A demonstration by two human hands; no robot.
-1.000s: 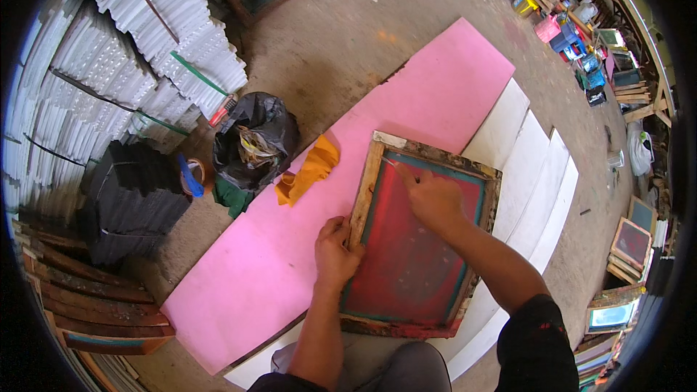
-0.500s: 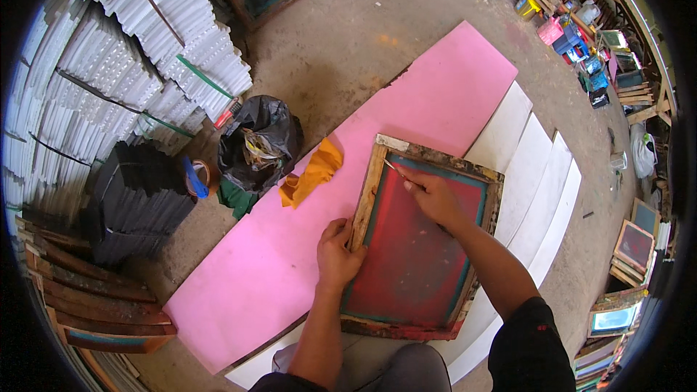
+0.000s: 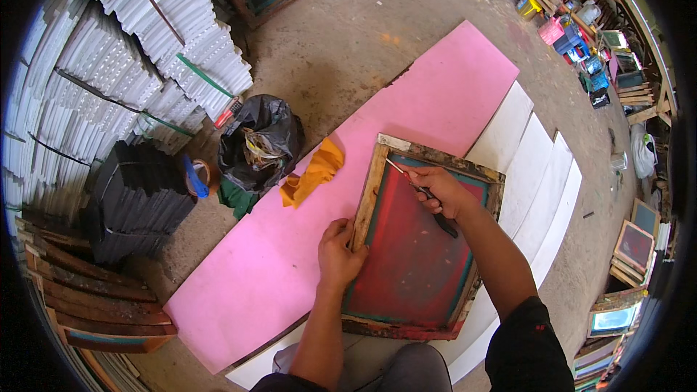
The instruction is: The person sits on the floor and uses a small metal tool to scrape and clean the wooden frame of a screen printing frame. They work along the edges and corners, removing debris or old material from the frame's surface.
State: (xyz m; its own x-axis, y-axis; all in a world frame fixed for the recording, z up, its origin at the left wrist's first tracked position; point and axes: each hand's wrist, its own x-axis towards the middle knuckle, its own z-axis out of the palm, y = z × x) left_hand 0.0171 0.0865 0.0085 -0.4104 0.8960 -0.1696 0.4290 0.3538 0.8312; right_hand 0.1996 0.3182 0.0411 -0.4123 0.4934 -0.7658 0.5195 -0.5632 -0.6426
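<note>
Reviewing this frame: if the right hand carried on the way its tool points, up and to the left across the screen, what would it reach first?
The right hand holds a thin tool aimed at the far left corner of the wooden screen frame. That frame edge looks first in line; past it lies the pink board, though depth is uncertain.

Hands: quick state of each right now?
Left hand: gripping the wooden screen frame at its left edge.
Right hand: closed on a thin dark-handled tool.

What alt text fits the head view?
A person's left hand steadies a wooden screen-printing frame on a pink sheet while the right hand works a thin tool at its red mesh. A yellow cloth lies nearby.
</note>
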